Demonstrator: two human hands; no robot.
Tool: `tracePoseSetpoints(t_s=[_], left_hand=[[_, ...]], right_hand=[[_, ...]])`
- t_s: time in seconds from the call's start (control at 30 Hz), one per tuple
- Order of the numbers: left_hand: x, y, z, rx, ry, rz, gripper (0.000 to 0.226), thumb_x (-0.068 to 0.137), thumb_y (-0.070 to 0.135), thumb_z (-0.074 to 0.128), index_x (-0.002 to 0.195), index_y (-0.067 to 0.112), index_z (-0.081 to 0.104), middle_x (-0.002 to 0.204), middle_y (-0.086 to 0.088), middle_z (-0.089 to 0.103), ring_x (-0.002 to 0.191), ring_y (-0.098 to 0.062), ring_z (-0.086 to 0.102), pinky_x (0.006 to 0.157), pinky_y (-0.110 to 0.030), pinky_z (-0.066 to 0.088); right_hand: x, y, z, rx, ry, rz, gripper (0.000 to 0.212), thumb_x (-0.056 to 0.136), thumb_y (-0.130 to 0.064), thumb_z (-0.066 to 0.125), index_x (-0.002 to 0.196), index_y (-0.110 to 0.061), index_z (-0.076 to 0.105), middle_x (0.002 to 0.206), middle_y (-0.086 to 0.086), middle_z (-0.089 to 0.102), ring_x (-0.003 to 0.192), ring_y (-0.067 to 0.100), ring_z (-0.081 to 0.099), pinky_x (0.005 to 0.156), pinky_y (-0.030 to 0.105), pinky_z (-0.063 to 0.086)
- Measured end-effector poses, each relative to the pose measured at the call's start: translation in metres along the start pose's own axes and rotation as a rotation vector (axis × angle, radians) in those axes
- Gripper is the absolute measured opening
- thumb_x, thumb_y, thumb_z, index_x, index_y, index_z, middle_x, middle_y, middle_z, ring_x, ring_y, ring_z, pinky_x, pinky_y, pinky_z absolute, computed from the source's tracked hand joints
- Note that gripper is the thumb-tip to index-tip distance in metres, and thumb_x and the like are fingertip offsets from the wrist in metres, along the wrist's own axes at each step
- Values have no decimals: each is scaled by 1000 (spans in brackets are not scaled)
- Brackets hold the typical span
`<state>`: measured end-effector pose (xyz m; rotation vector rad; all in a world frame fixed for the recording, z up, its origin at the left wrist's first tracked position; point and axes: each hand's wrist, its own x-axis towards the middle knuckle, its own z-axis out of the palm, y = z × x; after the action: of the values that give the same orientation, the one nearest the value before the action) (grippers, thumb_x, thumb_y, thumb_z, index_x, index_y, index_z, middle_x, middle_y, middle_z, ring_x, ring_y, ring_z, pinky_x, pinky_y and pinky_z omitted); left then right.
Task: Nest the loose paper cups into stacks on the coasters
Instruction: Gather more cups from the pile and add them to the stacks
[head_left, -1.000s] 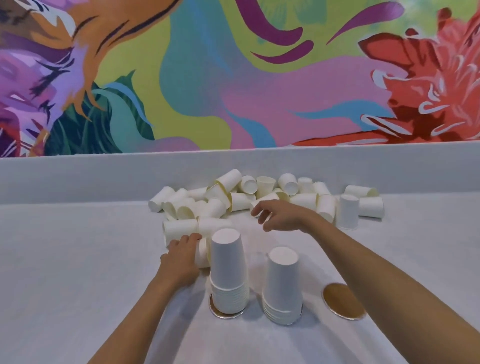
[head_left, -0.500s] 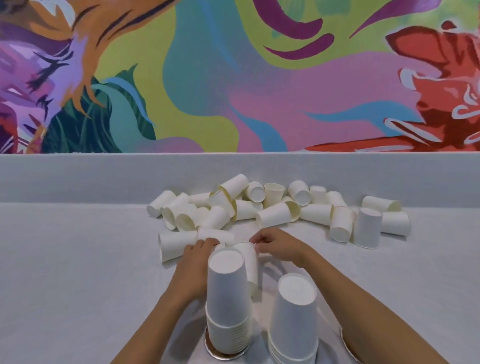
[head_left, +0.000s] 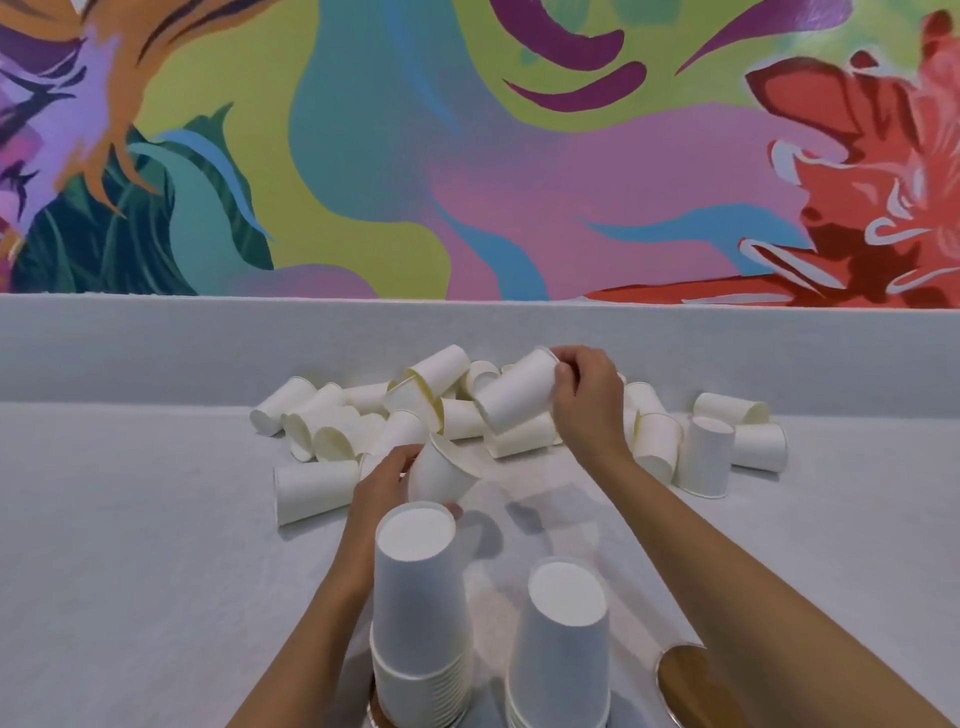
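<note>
Take the taller stack (head_left: 421, 623) at the front of the table (head_left: 130, 571) as the mark. Just right of it stands a second stack (head_left: 563, 649), and further right lies a bare coaster (head_left: 691, 686). Directly behind it the left hand (head_left: 382, 483) holds the near cup (head_left: 441, 473). Further behind and rightward, the right hand (head_left: 587, 400) holds the far cup (head_left: 514, 392) over the heap of loose cups (head_left: 363, 421), which lies well behind the stack, before the raised ledge (head_left: 156, 343).
</note>
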<state>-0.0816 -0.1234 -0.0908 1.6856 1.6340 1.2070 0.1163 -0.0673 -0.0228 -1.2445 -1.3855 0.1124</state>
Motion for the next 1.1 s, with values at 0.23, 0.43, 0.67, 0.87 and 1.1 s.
tracePoseSetpoints(t_s=[0.23,0.43,0.67,0.87,1.1], left_hand=[[-2,7,0,-66,79,45,62,63,22,89,109,33,48,97,15,54,78,3,50,55,-5,38],[-3,-2,-6,-187,195,23,66,66,23,88,121,28,51,108,10,58,93,-13,57,61,-9,39],[-1,-5,-17,-227,363,26,71,68,29,86,127,29,48,114,13,54,103,-14,52,88,-32,48],[-1,-9,-19,-217,411,62,70,68,26,86,127,27,49,115,12,56,102,-14,53,83,-27,45],[0,-13,-20,-209,441,85,72,68,24,86,130,24,51,120,7,60,105,-14,55,84,-27,48]], right_hand=[[-24,-20,25,-78,-343,-518,20,89,-9,49,98,-2,66,93,12,62,86,21,48,76,23,33],[-28,-22,31,21,-642,-445,14,80,-19,76,94,-20,78,84,-11,64,89,12,46,74,22,40],[-25,-6,39,78,-526,-270,22,90,-13,58,109,-20,69,106,-5,64,99,12,51,85,22,39],[-42,16,63,-181,-877,-214,49,84,-31,68,129,-23,50,122,0,55,110,16,49,96,35,44],[-44,10,88,-233,-958,-340,82,80,-43,72,146,-26,27,145,2,42,128,22,43,107,41,36]])
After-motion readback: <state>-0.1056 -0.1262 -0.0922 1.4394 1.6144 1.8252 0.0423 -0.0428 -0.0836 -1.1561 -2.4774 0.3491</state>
